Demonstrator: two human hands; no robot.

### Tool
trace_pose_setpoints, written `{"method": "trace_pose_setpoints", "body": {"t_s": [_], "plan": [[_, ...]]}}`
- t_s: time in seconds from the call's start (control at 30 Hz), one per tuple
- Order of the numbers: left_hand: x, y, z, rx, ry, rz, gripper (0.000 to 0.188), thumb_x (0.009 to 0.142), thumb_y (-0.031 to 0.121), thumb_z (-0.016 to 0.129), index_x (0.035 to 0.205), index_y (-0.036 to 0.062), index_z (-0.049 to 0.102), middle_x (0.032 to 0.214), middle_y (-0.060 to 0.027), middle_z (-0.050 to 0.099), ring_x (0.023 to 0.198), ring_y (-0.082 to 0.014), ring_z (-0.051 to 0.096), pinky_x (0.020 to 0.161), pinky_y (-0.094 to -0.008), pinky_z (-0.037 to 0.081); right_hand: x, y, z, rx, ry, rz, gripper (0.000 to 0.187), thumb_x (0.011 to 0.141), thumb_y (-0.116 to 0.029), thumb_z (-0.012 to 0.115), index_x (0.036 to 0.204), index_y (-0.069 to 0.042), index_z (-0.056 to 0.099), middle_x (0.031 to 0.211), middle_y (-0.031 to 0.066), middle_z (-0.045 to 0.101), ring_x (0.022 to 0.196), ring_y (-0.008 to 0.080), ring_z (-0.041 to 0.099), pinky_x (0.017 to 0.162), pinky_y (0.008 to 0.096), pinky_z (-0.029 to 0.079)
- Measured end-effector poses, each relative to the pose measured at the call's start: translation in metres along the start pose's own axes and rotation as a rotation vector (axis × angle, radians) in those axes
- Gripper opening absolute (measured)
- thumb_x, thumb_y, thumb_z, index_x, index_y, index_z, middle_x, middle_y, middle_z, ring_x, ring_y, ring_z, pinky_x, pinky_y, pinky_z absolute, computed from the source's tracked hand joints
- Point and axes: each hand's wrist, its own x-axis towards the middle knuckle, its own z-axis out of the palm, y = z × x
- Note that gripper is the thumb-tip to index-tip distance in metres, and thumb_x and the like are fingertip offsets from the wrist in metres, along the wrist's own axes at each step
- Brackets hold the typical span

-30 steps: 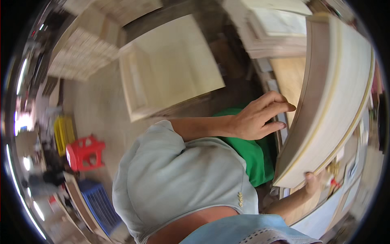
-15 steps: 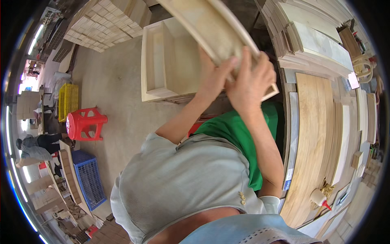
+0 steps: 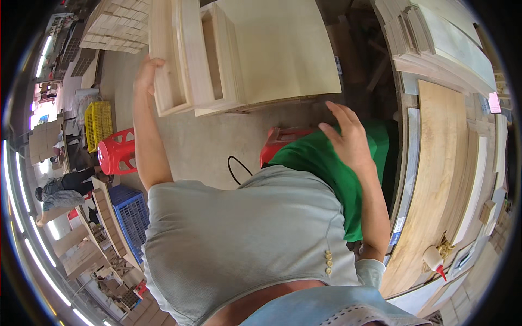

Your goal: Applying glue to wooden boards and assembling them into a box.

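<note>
A long, shallow pale wooden tray stands at the upper left, on the near side of my left hand. That hand rests against its left wall, with the thumb and fingertips at the edge; part of the fingers is hidden. Right beside it is a second wooden tray, on a broad pale board. My right hand is raised over the green cloth on my lap. Its fingers are spread, and it holds nothing, apart from the board's near corner.
A workbench at right bears wooden boards and a white glue bottle with a red tip. Board stacks rise at the far right. At left are a red stool, yellow crate, blue crate and another person.
The tray has gone from both hands above the board to the left, beside the second tray. My left hand moved left with it. My right hand let go and drew back toward my lap.
</note>
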Motion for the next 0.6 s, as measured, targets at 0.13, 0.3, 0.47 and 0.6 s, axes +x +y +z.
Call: {"method": "trace_pose_setpoints", "body": {"t_s": [0.13,0.3,0.47,0.6], "plan": [[0.018,-0.018,-0.001,0.112,-0.02,-0.11,0.049,0.076,0.012,0.054,0.124,0.0026,0.05,0.103,-0.0132,0.06,0.089,-0.0232,0.061,0.073,-0.0375,0.052,-0.024,0.027,-0.001,0.1,-0.06,0.22,0.041,0.083,-0.009,0.067,0.122,-0.001,0.055,0.107,0.0163,0.063,0.092,0.0287,0.063,0.079,0.0365,0.051],[0.014,-0.021,0.025,0.387,0.053,-0.113,0.052,0.076,0.012,0.053,0.127,0.0027,0.048,0.111,-0.0167,0.059,0.096,-0.0275,0.06,0.078,-0.0407,0.052,-0.042,0.047,0.006,0.208,-0.061,0.334,0.039,0.084,-0.008,0.066,0.121,0.0,0.056,0.103,0.0154,0.063,0.091,0.0255,0.063,0.079,0.0338,0.051],[0.018,-0.023,0.026,0.203,0.045,-0.136,0.051,0.077,0.014,0.054,0.126,0.0026,0.05,0.112,-0.0163,0.059,0.098,-0.0285,0.06,0.079,-0.0432,0.05,-0.043,0.048,0.007,0.198,-0.027,0.297,0.038,0.084,-0.007,0.066,0.12,0.001,0.057,0.1,0.0151,0.064,0.087,0.0251,0.062,0.078,0.0338,0.051],[0.052,-0.049,0.011,0.272,0.031,-0.09,0.05,0.077,0.013,0.053,0.125,0.0025,0.05,0.112,-0.0163,0.059,0.099,-0.0284,0.06,0.08,-0.0432,0.05,-0.043,0.047,0.006,0.178,-0.022,0.294,0.037,0.083,-0.006,0.066,0.119,0.001,0.057,0.1,0.0153,0.064,0.087,0.0258,0.062,0.077,0.0342,0.051]]}}
